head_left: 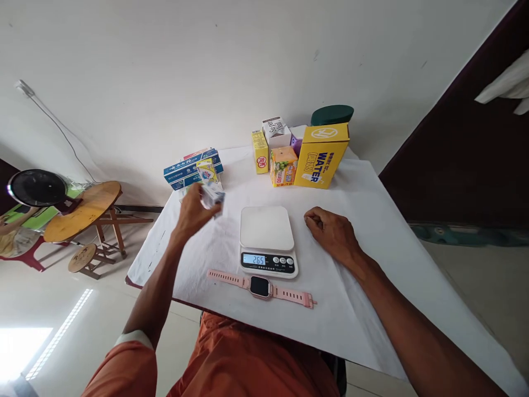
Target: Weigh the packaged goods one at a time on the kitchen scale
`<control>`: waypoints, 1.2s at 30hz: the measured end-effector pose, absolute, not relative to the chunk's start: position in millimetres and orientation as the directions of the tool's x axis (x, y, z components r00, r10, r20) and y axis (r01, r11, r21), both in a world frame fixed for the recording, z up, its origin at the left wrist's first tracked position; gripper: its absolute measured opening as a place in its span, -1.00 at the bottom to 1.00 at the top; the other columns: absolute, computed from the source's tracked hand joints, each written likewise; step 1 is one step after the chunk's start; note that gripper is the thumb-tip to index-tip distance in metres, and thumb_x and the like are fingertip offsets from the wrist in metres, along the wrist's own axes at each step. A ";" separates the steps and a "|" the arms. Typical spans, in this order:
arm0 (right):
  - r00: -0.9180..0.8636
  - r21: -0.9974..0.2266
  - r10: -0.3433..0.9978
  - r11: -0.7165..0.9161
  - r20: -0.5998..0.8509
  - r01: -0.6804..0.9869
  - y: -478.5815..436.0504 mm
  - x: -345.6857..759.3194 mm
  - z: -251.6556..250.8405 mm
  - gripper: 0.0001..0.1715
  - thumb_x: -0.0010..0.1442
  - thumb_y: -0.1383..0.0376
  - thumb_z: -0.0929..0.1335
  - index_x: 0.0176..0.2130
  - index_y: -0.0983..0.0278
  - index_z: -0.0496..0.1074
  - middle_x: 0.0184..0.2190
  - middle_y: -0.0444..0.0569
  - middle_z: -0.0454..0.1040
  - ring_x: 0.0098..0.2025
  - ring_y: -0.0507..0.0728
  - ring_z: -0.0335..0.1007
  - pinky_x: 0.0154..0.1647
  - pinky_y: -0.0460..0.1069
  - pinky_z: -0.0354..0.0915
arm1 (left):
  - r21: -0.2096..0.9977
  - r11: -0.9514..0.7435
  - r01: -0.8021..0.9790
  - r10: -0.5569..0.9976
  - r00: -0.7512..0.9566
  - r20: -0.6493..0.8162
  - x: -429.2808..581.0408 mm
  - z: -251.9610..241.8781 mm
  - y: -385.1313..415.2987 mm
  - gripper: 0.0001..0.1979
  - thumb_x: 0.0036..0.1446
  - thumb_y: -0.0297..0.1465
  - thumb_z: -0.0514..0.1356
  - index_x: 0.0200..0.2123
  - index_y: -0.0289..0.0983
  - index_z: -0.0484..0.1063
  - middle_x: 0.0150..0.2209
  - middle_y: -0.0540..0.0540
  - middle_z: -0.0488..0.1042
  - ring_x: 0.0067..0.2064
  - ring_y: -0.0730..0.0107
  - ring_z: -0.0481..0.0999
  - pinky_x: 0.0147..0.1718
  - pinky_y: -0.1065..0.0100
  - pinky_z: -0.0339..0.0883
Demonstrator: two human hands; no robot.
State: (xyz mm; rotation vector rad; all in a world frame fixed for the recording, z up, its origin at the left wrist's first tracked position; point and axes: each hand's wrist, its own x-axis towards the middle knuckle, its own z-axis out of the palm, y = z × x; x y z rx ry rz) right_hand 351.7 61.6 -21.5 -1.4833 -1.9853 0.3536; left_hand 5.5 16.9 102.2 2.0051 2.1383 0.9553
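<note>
My left hand [193, 210] grips a small white and blue box [213, 197], blurred by motion, over the left part of the table. Just behind it lie blue boxes [192, 168] and a small yellow and white box [206, 171]. A white kitchen scale [266, 229] with a bare platform is between my hands, its lit display [253, 259] reading about 265. My right hand [333, 231] rests on the cloth right of the scale, fingers curled in; whether anything is inside is hidden. In front of the scale a pink-strapped smartwatch [260, 286] lies stretched out.
At the back stand a large yellow box [323, 157], an orange box [284, 166], a slim yellow box [260, 151] and a white box [276, 131]. A dark green rounded object [332, 114] is behind them. Left of the table are a wooden table [88, 212], a stool [84, 258] and a fan [38, 188].
</note>
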 end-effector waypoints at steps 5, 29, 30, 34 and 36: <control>-0.173 -0.548 0.928 0.338 0.330 0.765 62.1 351.9 -23.1 -0.80 0.26 0.27 0.26 -0.32 0.17 0.47 -0.38 -0.01 0.62 -0.36 0.18 0.51 -0.33 0.01 0.24 | 0.566 0.232 0.791 0.717 -0.532 0.449 -62.7 105.9 62.1 -0.50 -0.03 -0.18 0.47 -0.16 -0.17 0.29 -0.08 -0.13 0.56 -0.02 0.11 0.57 -0.01 0.14 0.45; -0.147 -0.562 0.949 0.286 0.278 0.776 61.8 345.8 -10.5 -0.76 0.29 0.38 0.23 -0.31 0.22 0.46 -0.36 -0.01 0.59 -0.37 0.14 0.41 -0.30 0.00 0.13 | 0.410 0.002 0.912 0.631 -0.319 0.707 3.1 103.7 104.1 -0.31 0.16 -0.15 0.40 0.22 -0.24 0.19 0.17 -0.33 0.33 0.26 -0.12 0.36 0.30 -0.12 0.25; -0.145 -0.560 0.951 0.280 0.273 0.780 61.3 345.8 -9.1 -0.76 0.29 0.38 0.23 -0.31 0.22 0.46 -0.35 0.00 0.60 -0.36 0.13 0.40 -0.30 0.00 0.12 | 0.362 -0.086 0.928 0.669 -0.215 0.711 22.1 105.9 106.8 -0.33 0.18 -0.16 0.39 0.23 -0.23 0.20 0.16 -0.32 0.34 0.25 -0.10 0.36 0.29 -0.09 0.26; -0.148 -0.569 0.956 0.270 0.253 0.777 58.9 346.8 -6.1 -0.77 0.33 0.38 0.24 -0.28 0.23 0.46 -0.30 0.00 0.61 -0.33 0.13 0.40 -0.29 -0.01 0.10 | 0.264 -0.356 0.896 0.791 0.139 0.595 108.1 109.3 132.0 -0.33 0.26 -0.10 0.33 0.29 -0.23 0.19 0.21 -0.34 0.36 0.23 -0.07 0.39 0.20 -0.02 0.32; -0.140 -0.574 0.960 0.259 0.243 0.777 57.8 346.8 -5.0 -0.77 0.35 0.38 0.24 -0.26 0.23 0.47 -0.28 0.00 0.62 -0.31 0.13 0.41 -0.28 -0.02 0.10 | 0.219 -0.407 0.887 0.816 0.245 0.524 146.4 112.3 150.1 -0.25 0.26 -0.05 0.33 0.35 -0.21 0.15 0.27 -0.37 0.33 0.29 -0.13 0.35 0.21 -0.06 0.29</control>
